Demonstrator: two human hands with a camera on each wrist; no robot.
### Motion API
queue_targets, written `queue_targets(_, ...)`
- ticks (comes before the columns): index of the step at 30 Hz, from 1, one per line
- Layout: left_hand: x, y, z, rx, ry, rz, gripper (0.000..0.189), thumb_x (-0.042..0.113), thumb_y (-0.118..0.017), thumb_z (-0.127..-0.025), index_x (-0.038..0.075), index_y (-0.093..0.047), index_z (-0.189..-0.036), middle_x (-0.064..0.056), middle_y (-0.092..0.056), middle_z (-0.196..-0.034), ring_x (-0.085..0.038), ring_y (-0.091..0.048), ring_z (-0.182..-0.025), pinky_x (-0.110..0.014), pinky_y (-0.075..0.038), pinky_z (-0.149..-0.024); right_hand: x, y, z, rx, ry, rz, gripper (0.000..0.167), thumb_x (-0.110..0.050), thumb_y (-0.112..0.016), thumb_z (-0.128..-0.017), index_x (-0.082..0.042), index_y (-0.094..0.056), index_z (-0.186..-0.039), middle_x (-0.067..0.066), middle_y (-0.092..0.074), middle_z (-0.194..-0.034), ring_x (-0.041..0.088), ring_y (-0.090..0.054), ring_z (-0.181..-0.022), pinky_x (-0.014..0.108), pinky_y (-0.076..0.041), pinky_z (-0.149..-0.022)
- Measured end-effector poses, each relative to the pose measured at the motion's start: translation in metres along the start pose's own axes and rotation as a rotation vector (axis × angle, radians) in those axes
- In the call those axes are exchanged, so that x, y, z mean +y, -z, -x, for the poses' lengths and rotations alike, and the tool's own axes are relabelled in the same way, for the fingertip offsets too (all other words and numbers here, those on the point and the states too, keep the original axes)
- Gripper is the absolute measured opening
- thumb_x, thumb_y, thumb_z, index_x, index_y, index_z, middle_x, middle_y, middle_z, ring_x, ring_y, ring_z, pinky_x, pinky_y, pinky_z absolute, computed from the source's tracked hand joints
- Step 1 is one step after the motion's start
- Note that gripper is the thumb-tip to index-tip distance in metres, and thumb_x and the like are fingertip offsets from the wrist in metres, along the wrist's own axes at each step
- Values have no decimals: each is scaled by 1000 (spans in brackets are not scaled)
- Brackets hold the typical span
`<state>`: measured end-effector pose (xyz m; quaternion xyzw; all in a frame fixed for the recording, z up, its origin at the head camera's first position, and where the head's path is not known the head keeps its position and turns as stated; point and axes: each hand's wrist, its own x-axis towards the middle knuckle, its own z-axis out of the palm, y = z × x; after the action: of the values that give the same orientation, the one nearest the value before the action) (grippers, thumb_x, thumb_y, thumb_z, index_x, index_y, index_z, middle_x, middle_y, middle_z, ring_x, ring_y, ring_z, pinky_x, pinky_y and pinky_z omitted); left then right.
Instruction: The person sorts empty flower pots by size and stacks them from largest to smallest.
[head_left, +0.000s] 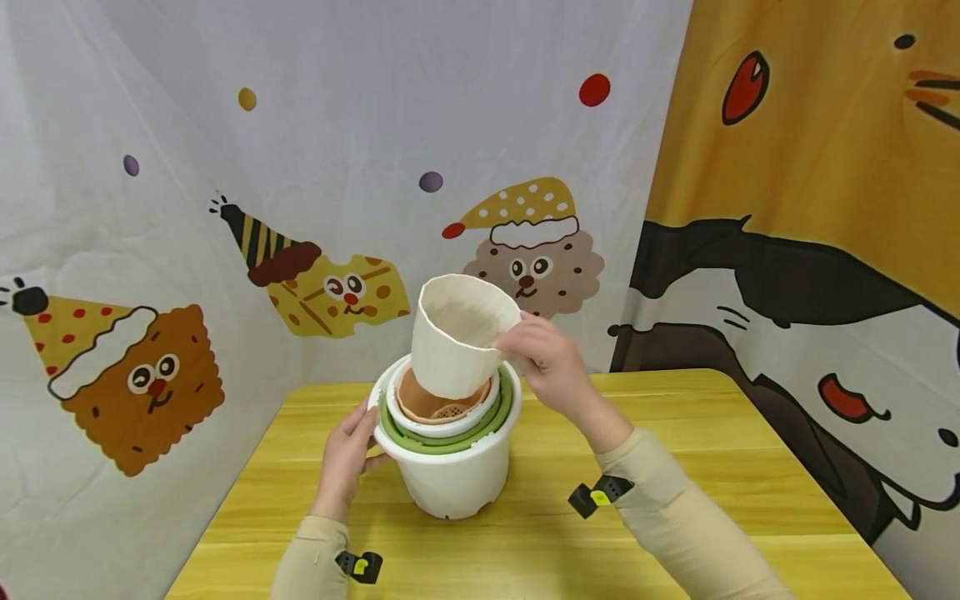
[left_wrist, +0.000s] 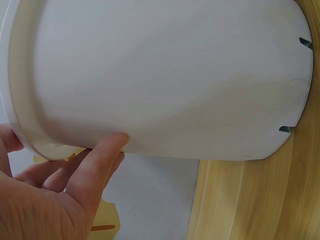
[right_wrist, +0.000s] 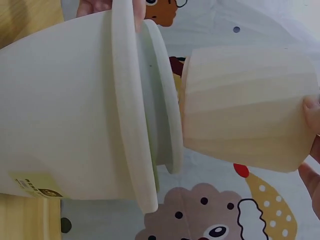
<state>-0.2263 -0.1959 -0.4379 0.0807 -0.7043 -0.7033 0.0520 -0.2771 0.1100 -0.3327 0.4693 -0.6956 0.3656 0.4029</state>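
Note:
A large white flowerpot (head_left: 453, 487) stands upright on the table, with smaller pots nested inside it. My left hand (head_left: 347, 457) holds its rim at the left, with one finger against the outer wall (left_wrist: 150, 100). Inside show green pot rims (head_left: 429, 447), a white rim and an orange-brown pot (head_left: 420, 402) with a perforated base. Above them, my right hand (head_left: 546, 360) pinches the rim of a small white faceted flowerpot (head_left: 450, 362), which is tilted. In the right wrist view, this small pot (right_wrist: 245, 105) is apart from the white rim (right_wrist: 170, 105) of the stack.
The yellow wood-grain table (head_left: 637, 508) extends around the stack. Behind it hangs a white cloth (head_left: 337, 125) printed with cartoon figures, and an orange printed cloth (head_left: 825, 150) hangs at the right. A label (right_wrist: 37, 185) is stuck on the large flowerpot.

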Motion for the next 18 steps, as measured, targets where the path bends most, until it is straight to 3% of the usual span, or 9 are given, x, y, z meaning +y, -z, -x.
queue_targets(10,0,0,1,6,-4,-10,53,38,-52,-104,13,-45,-150,-19,-51,-141,-6,-64,-91,-33,-61,-75,2,-8,-2,-81,67,-24,22,14,-74,-77,-4,-76,-91,6,-73,-90,23,-67,-88,56,-45,-103)
queue_targets(18,-1,0,-1,5,2,-7,53,39,-53,-103,16,-45,-150,-18,-50,-143,-7,-65,-93,-35,-61,-77,11,-11,-3,-129,122,-47,29,22,-67,-78,-2,-75,-90,6,-72,-89,24,-67,-88,54,-48,-100)
